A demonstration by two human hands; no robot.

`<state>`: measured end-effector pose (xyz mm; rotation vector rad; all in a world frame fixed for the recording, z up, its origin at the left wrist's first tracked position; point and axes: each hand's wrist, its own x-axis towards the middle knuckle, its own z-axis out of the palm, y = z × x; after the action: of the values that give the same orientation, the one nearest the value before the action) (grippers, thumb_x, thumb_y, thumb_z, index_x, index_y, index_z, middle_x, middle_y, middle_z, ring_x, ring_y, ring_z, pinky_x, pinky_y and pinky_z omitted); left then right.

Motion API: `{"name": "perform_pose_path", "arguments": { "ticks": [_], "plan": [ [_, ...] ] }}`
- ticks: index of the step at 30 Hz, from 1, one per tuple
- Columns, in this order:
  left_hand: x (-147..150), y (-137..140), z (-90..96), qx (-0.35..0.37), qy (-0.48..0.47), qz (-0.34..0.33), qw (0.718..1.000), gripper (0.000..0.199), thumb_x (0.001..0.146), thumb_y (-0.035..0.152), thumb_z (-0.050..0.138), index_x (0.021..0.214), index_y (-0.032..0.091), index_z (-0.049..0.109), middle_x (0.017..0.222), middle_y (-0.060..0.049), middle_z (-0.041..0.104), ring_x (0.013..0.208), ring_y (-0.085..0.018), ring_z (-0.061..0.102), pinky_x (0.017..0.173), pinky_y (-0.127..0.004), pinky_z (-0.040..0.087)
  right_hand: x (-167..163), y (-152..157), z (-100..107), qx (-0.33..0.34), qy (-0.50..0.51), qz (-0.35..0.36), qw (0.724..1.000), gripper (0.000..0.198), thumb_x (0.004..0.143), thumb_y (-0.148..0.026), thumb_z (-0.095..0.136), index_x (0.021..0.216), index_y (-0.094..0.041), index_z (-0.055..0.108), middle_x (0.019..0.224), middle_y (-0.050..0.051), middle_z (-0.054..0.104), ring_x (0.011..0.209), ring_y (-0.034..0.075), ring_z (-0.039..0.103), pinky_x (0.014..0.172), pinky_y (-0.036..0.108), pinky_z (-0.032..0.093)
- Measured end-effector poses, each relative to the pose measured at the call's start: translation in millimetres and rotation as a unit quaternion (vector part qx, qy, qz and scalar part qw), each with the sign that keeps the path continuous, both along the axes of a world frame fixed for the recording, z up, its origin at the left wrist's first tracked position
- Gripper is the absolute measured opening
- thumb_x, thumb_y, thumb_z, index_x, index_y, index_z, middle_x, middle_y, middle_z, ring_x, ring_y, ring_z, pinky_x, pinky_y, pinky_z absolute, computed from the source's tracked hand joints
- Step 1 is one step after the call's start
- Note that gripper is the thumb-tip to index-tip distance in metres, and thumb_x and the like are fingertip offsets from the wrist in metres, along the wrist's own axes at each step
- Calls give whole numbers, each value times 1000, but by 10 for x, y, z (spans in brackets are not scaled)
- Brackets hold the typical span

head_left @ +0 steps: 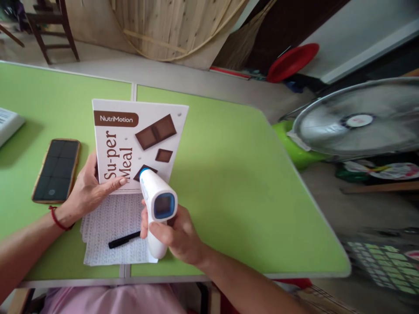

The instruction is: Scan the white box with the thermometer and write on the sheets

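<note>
My left hand [90,183] grips the lower left edge of a white and brown NutriMotion meal box [150,139], thumb across its front. The box is tilted up, its printed face toward me. In my right hand [178,231] is a white infrared thermometer [155,192] with a blue-framed screen, held by its handle. Its blue-ringed nose points at the box's lower right part; I cannot tell whether they touch. The screen looks dark. Below the box lie handwritten paper sheets [98,253] with a black pen [124,240] on them, its right end hidden behind my right hand.
On the green folding table [235,183], a smartphone [56,170] lies left of my left hand. A white object [8,124] sits at the far left edge. Beyond the table's right side stands a fan [356,120]. A wooden chair [52,26] is at the back left.
</note>
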<state>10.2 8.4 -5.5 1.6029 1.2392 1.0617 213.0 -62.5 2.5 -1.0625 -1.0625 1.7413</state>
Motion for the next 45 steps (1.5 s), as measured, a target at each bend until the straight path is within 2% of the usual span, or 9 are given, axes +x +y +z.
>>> {"name": "perform_pose_path", "arguments": {
  "ticks": [4,8,15,27,35,45],
  "plan": [
    [11,7,16,10,-7,-8,1000,52,73,46,77,111,20,54,111,-9,66,99,-29,66,84,-45,58,-33,-8,-14,-5,-12,1,1000,27,66,-32,71,83,-20,53,65,-2,60,59,14,58,57,31,47],
    [15,12,19,12,-6,-7,1000,57,73,47,78,117,22,53,112,-8,67,100,-30,66,84,-44,59,-54,-8,-48,-6,17,10,1000,29,67,-35,73,84,-21,54,66,-3,58,59,14,58,57,31,46],
    [-8,23,12,8,11,-14,1000,56,74,49,77,117,22,54,106,-7,69,93,-28,68,77,-40,61,-38,12,-49,15,17,17,1000,25,68,-35,73,79,-21,54,65,-2,60,60,14,58,59,31,47],
    [-7,26,30,24,28,-17,999,52,76,49,75,116,23,54,107,-7,68,95,-28,67,82,-43,59,-35,17,-62,29,21,17,999,26,70,-40,73,78,-21,57,64,0,65,60,15,61,57,31,49],
    [-7,31,41,26,26,-21,999,52,76,48,75,115,21,55,107,-7,68,93,-27,67,77,-39,59,-28,9,-79,40,9,27,999,30,72,-43,72,85,-21,58,68,0,66,62,15,63,60,32,50],
    [-7,23,74,14,30,-30,999,50,79,46,73,117,21,52,109,-4,67,93,-25,66,76,-36,59,-37,23,-71,48,9,27,998,30,70,-43,74,84,-21,59,69,1,68,62,15,62,59,31,49]
  ]
}}
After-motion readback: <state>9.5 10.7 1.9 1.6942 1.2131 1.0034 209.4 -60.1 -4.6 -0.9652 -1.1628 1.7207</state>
